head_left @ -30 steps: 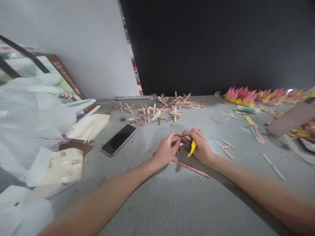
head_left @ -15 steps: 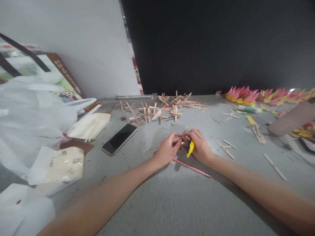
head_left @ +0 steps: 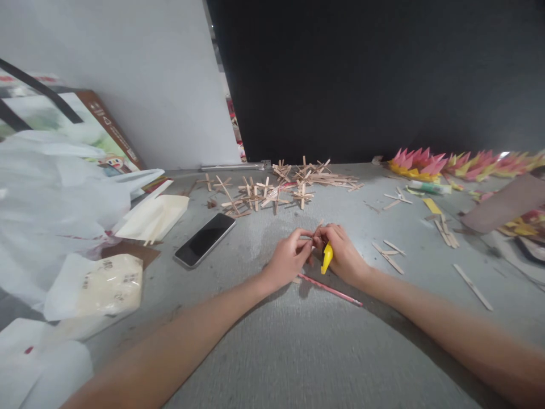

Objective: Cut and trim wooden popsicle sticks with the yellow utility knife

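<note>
Both forearms lie across the grey concrete work surface [head_left: 298,352], hands meeting at its centre; the left hand [head_left: 288,259] is curled, fingertips pinched on a small piece of thin wooden craft sticks [head_left: 315,232]; the right hand [head_left: 343,254] pinches the same piece from the other side, and a small yellow plastic tool [head_left: 326,257] is tucked in that palm, its tip pointing down; what kind of tool it is cannot be told. The stick piece sits between the two sets of fingertips, just above the surface; whether it touches the surface cannot be told.

A thin pink rod [head_left: 330,289] lies flat just below both hands, slanting down to the right; a black smartphone [head_left: 205,240] lies screen up, well to the left of the left hand; a heap of crossed wooden stick assemblies [head_left: 276,190] lies beyond the hands, near the dark rear panel [head_left: 374,74]; loose flat wooden sticks [head_left: 388,255] are scattered to the right of the right hand.

Pink and yellow folded paper flowers [head_left: 419,163] line the far right edge; a white plastic bag [head_left: 55,193] and a cream paper packet [head_left: 153,217] occupy the left side; a white printed pouch [head_left: 104,286] lies nearer the front left.
</note>
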`<state>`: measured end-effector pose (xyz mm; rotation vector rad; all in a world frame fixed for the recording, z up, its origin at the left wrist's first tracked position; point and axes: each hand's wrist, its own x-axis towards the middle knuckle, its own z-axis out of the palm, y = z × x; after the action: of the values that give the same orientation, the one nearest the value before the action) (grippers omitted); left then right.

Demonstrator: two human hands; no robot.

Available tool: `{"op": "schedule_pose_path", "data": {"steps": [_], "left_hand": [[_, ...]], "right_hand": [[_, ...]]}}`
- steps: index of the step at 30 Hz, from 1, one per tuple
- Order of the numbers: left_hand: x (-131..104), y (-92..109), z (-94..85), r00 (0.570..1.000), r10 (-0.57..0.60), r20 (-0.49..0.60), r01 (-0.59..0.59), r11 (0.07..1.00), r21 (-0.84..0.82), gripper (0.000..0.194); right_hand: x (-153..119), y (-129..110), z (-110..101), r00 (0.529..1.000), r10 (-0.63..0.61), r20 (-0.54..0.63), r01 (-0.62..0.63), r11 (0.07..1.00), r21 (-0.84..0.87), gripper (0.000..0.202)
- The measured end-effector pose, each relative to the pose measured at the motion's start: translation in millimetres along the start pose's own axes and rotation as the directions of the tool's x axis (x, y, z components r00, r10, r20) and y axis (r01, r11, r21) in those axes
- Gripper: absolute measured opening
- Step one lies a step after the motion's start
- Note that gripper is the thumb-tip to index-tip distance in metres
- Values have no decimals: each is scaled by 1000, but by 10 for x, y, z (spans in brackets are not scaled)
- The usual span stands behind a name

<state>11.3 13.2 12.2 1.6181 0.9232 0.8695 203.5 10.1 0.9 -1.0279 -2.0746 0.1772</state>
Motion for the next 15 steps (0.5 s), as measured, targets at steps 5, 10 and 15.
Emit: {"op": "schedule_pose_path", "data": {"steps": [5,10,15], "left_hand": [[2,15,16,1000,-12,-12,11,998,-65,32],[4,9,32,999,-49,-14,47,993,-112,32],[9,-22,36,998,-58,-35,53,989,-140,33]], "right_hand": [[-7,15,26,1000,-10,-10,10,1000,-12,6],[-4,18,35,1000,-3,-28,3,1000,1,8],[9,-9,14,999,17,-29,-17,1000,22,12]]}}
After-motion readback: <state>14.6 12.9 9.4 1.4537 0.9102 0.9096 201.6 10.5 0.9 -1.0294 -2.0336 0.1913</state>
